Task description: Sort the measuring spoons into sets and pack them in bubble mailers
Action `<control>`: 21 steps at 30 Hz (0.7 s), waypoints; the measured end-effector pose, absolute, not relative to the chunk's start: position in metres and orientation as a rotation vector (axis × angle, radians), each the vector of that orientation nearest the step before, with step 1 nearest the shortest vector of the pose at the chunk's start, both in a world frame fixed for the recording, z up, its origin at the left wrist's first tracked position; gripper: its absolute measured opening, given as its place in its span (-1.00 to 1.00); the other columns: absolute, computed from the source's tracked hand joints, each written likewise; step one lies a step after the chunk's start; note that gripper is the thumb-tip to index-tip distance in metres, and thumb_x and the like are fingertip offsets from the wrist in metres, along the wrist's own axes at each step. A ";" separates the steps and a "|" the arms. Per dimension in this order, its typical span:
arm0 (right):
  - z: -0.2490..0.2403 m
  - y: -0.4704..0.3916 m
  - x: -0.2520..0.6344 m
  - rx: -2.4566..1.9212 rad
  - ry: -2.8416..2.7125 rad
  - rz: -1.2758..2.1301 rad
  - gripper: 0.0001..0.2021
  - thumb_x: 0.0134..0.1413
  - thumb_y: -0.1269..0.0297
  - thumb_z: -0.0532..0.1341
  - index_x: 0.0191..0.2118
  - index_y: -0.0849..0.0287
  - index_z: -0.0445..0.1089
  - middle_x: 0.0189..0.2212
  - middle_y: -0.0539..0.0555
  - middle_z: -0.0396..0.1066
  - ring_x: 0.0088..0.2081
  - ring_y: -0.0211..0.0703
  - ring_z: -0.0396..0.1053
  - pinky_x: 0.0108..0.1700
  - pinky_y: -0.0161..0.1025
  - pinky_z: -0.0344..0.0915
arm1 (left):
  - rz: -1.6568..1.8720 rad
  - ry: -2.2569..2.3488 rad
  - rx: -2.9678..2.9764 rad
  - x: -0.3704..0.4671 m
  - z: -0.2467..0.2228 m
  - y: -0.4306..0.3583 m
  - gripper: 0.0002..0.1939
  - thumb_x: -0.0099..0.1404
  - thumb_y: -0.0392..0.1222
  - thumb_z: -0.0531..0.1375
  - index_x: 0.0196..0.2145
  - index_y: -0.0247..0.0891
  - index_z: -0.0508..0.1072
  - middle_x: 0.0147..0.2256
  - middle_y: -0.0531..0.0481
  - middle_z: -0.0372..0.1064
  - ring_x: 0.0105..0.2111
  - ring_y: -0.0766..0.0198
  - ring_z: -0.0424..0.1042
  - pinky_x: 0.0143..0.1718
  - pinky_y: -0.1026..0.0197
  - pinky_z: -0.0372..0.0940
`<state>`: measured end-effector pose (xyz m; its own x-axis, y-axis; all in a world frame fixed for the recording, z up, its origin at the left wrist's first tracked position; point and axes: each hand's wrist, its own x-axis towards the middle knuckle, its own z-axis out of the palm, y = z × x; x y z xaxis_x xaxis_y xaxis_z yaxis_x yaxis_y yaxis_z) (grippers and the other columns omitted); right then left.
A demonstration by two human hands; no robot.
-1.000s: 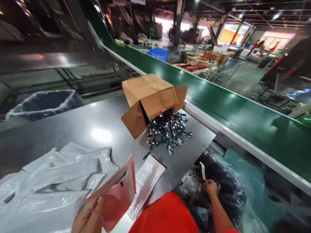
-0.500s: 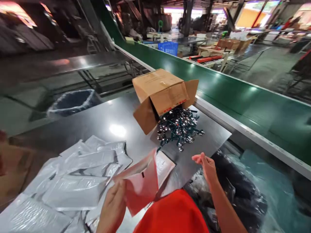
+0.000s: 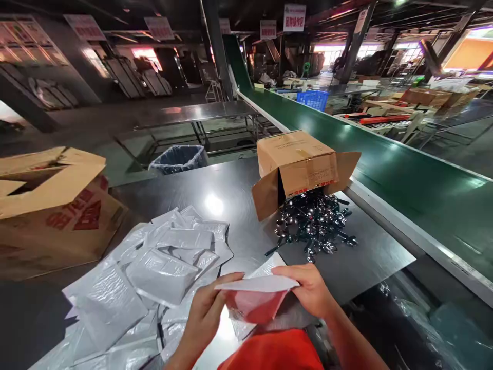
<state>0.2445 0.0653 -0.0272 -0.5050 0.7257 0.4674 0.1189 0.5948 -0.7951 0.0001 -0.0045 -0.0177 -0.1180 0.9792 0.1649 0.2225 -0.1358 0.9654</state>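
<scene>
Near the table's front edge, my left hand [image 3: 210, 308] pinches the left end of a white padded envelope [image 3: 256, 297]. The envelope's opposite end is gripped by my right hand [image 3: 308, 288]. Its underside looks reddish, and its contents cannot be seen. Beneath and behind it lies another flat white envelope. To the left is a heap of white padded envelopes [image 3: 162, 267]. Beyond my right hand, a pile of shiny metal pieces with dark green handles [image 3: 316, 221] spills from a tipped cardboard box [image 3: 304, 159].
A large open carton [image 3: 69, 226] stands at the left. Behind the metal table [image 3: 239, 190] is a lined bin [image 3: 179, 159]. A green conveyor belt [image 3: 404, 164] runs diagonally along the right. Clear and dark plastic [image 3: 435, 318] lies at the lower right.
My right hand, empty before, has come left and taken hold of the envelope. The envelope has turned from slanted to level between both hands. The view has swung left.
</scene>
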 end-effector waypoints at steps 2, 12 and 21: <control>-0.023 0.067 0.247 -0.487 -1.972 0.888 -0.74 0.27 0.38 0.16 -0.01 0.12 0.55 -0.35 0.10 0.61 -0.38 -0.21 0.55 -0.35 -0.38 0.40 | 1.304 1.220 1.649 -0.009 -0.006 0.000 -0.75 0.31 -0.04 0.22 -0.10 -0.01 0.62 -0.26 -0.01 0.65 -0.34 0.19 0.61 -0.31 0.29 0.44; 0.005 0.071 0.250 -0.291 -1.924 1.166 -0.59 0.39 0.18 0.02 -0.33 0.17 0.57 -0.39 0.14 0.55 -0.35 -0.17 0.50 -0.29 -0.29 0.37 | 1.167 0.968 1.406 -0.015 0.025 0.000 -0.68 0.26 0.04 0.20 -0.40 -0.17 0.68 -0.46 -0.12 0.59 -0.52 0.15 0.52 -0.53 0.22 0.36; -0.008 0.041 0.220 -0.726 -1.597 0.796 -0.60 0.08 0.32 0.34 -0.59 0.13 0.10 -0.56 -0.05 0.40 -0.51 -0.27 0.35 -0.46 -0.36 0.22 | 1.363 1.371 1.815 0.005 0.012 -0.013 -0.81 0.24 -0.29 0.28 -0.18 -0.10 0.55 -0.37 0.07 0.64 -0.49 0.29 0.58 -0.47 0.38 0.43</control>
<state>0.2199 0.0415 -0.0080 -0.1562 0.8085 0.5674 0.0340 0.5785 -0.8150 0.0055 -0.0127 0.0117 -0.0002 0.9081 0.4189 0.4243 -0.3792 0.8223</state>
